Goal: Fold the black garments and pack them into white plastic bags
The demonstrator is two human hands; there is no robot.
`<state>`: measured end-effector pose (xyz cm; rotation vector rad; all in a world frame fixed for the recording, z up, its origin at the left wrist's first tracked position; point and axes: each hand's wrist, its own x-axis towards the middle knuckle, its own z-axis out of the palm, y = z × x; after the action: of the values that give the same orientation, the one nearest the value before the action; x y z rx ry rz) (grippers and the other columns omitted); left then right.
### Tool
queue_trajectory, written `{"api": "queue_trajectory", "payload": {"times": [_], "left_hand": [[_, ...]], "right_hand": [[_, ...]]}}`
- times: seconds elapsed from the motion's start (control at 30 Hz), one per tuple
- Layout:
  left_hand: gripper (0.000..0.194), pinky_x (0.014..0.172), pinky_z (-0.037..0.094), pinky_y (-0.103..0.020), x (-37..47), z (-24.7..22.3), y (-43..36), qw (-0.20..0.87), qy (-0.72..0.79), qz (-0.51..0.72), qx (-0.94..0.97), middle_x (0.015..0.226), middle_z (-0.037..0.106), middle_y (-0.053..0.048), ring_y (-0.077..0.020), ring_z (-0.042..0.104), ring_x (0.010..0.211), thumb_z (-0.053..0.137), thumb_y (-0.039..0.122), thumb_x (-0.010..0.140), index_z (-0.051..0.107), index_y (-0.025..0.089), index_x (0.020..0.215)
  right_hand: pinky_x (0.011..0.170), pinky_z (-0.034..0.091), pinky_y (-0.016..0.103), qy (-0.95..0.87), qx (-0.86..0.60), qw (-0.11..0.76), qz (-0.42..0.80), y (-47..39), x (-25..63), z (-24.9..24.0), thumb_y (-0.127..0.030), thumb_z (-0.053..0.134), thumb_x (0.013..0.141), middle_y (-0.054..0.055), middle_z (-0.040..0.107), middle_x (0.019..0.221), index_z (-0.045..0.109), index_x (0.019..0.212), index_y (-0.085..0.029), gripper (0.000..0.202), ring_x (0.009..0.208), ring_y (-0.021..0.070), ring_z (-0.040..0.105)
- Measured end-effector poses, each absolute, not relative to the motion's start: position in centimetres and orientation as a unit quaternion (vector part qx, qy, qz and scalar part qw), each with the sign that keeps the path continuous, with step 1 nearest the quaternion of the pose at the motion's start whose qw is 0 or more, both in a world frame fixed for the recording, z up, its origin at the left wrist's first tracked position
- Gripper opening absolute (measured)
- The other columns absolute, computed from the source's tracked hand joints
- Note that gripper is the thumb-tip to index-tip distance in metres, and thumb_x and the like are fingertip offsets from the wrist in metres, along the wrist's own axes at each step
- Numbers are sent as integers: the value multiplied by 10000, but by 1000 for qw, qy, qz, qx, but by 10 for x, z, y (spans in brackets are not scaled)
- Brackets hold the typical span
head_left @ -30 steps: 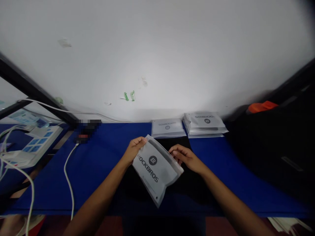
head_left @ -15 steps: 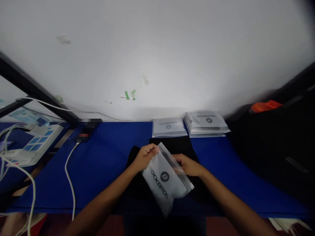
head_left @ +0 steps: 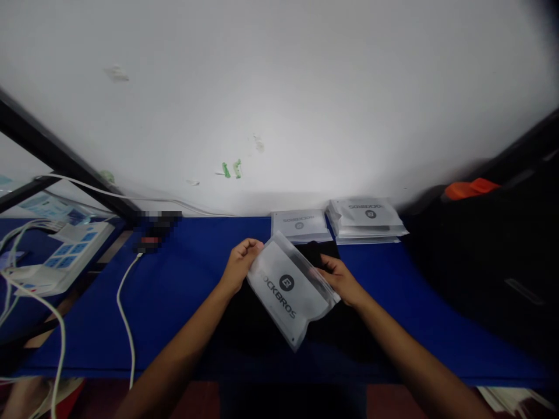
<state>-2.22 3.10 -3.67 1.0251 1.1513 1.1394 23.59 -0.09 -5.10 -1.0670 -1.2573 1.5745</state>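
Note:
A frosted zip bag [head_left: 279,297] with dark ROCKBROS lettering and a round logo is tilted between my hands above the table. My left hand [head_left: 240,265] is closed on its upper left edge, thumb and fingers pinched together. At the clear mouth strip on the upper right is my right hand [head_left: 343,279], fingers curled and closed, thumb tip partly behind the strip; its exact hold on the bag is partly hidden. Black fabric [head_left: 314,254] bunches up just beyond the right fingers and also lies under the bag. What the bag contains cannot be made out.
Near the wall lie a flat ROCKBROS bag [head_left: 299,227] and a stack of similar bags [head_left: 369,218] on the blue tabletop [head_left: 174,314]. A large black heap [head_left: 476,256] stands at right. White power strips [head_left: 74,250] and a cable [head_left: 124,302] occupy the left.
The bag has risen slightly away from me. My left hand has shifted left and up along its edge; my right hand has moved a little right, and black fabric now bunches beside its fingers.

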Motion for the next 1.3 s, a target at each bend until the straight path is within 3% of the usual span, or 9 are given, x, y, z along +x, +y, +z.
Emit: {"api": "queue_trajectory", "payload": {"times": [0.23,0.37,0.5,0.63,0.73,0.83,1.0,1.1,1.3], "left_hand": [[464,757,550,-306,-10,-42,17,732,366,380,431,977,720,-73,-183,684,826,839,324,713,646,165,1103],[353,593,551,-286,-11,-42,13,750,362,211,511,867,734,-105,-182,691,669,831,296,718,699,107,985],[282,424,455,-191,-23,-42,29,694,438,382,425,690,679,-29,-113,613,512,831,279,708,669,109,864],[254,579,535,-186,-24,-41,37,656,421,540,317,745,685,-8,-97,643,628,815,253,724,644,137,871],[333,797,579,-286,-10,-40,27,710,376,507,312,999,722,-77,-171,693,876,798,267,751,657,141,1024],[412,789,592,-359,7,-41,19,748,380,415,352,1053,717,-131,-225,701,899,790,314,766,652,121,1104],[401,447,479,-256,15,-46,52,607,507,396,467,736,683,-67,-155,614,537,702,476,776,656,116,946],[334,408,373,-220,15,-50,88,526,556,406,500,591,584,13,-116,504,430,632,465,811,631,138,879],[167,662,453,-279,21,-55,135,338,645,339,596,749,653,-61,-239,642,816,580,307,845,609,162,767]], "right_hand": [[730,545,340,-400,-468,526,586,4,234,-55,-500,788,718,43,753,954,701,1051,-231,437,865,244,678],[796,545,354,-377,-459,545,592,5,236,-57,-466,803,718,50,748,1065,695,1037,-228,412,971,262,680],[879,536,401,-369,-454,544,602,6,238,-57,-446,820,702,59,752,1043,695,1000,-208,401,1002,278,682],[939,519,409,-355,-447,552,608,6,234,-53,-436,837,675,60,752,1054,682,1015,-208,437,1069,282,665],[952,515,408,-345,-446,560,607,6,230,-51,-440,836,669,55,742,1103,672,1024,-221,448,1091,278,657],[951,514,415,-331,-448,564,609,6,230,-52,-444,835,660,54,739,1109,668,1025,-222,458,1055,276,669],[816,546,403,-335,-487,572,569,9,241,-58,-493,788,659,39,743,846,651,890,-222,382,872,274,692],[713,542,365,-342,-499,569,557,9,249,-59,-489,766,663,22,712,764,635,851,-226,349,778,255,678],[617,507,304,-308,-506,539,600,10,253,-54,-403,813,612,3,684,689,645,785,-204,313,639,196,638]]}}
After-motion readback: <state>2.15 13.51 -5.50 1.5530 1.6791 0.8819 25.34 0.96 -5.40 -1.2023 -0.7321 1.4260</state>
